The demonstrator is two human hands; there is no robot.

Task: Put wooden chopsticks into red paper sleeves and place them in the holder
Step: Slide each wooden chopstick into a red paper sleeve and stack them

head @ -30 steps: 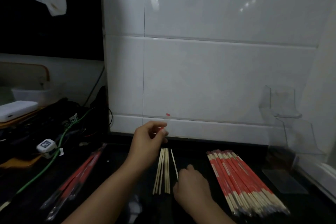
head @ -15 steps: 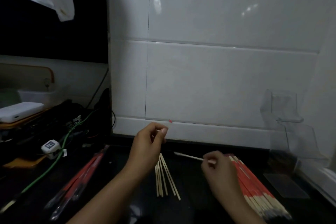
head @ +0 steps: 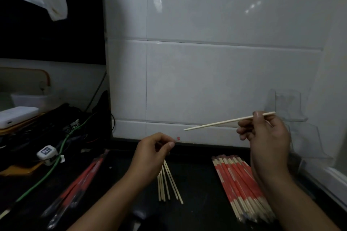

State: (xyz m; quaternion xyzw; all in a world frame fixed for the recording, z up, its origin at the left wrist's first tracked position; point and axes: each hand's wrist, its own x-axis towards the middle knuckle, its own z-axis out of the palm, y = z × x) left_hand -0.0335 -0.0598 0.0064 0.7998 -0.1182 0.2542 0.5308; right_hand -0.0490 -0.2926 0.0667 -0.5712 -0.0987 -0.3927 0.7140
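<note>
A single bare chopstick (head: 229, 120) is up in the air at about 3 o'clock of the view, pinched near its thick end by the right hand (head: 266, 137), thumb and fingers curled round it; its thin tip points toward 9 o'clock and slightly down. The left hand (head: 152, 151), just below centre, pinches a sleeve (head: 178, 138) between thumb and forefinger, of which only a tiny red corner shows beyond the fingertips. Tip and sleeve are near but apart.

The step in hand looks like loading: bringing stick to sleeve mouth. The next move probably calls for aligning the thin tip with the sleeve opening and sliding it in, which needs the left grip to hold the mouth open rather than flattened.

At 6 o'clock a few bare chopsticks (head: 166, 184) lie fanned on the dark table (head: 197, 174). At 5 o'clock lies a bundle of sleeved chopsticks (head: 242, 184), partly behind the right forearm. The clear holder (head: 308, 140) stands at 3 o'clock against the white tiled wall (head: 206, 71); it is transparent and its contents, if any, are hard to judge. At 7 o'clock lie red packets (head: 78, 180) in clear wrap.

The sleeve's body is hidden by the left hand, so I cannot tell whether its mouth is open. The scene is dim.
</note>
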